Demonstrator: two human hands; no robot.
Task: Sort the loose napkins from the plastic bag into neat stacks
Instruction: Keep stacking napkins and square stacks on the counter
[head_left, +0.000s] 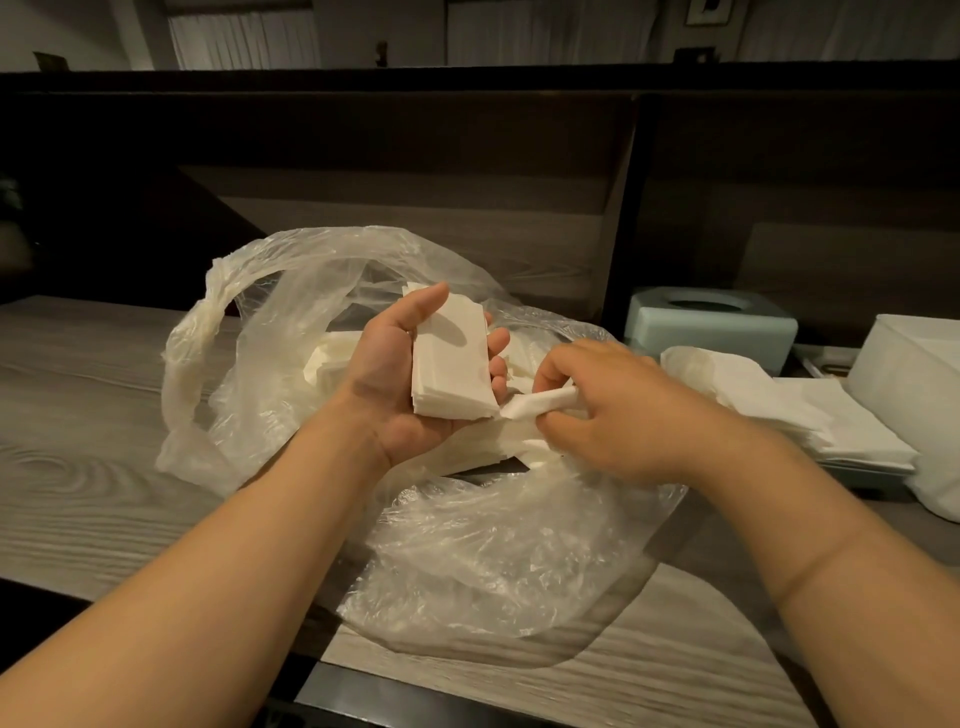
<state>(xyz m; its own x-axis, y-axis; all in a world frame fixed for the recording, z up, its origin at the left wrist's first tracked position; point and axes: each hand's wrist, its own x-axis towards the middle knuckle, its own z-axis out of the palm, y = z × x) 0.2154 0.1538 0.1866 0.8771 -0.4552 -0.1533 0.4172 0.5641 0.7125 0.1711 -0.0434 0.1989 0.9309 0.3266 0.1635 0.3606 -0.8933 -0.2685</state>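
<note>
Paper, thin and floppy, near weightless; one sheet buckles if I push it, so I take it by a folded edge and lift. Left hand (410, 374) is palm up, thumb and fingers curled round a squared stack of napkins (451, 358), held above the plastic bag (483, 551) mouth. Right hand (597, 410) pinches one folded napkin (540, 404), its tip touching the stack's lower right corner. More loose napkins (332, 358) are in the bag, under my hands. Bag film is slick and crinkly, will shift on the wooden counter (83, 415). Finished stacks (831, 421) sit to the right, near a pale green tissue box (711, 317). Stack stays square only if gripped across the long edges; squeezing risks creasing.
</note>
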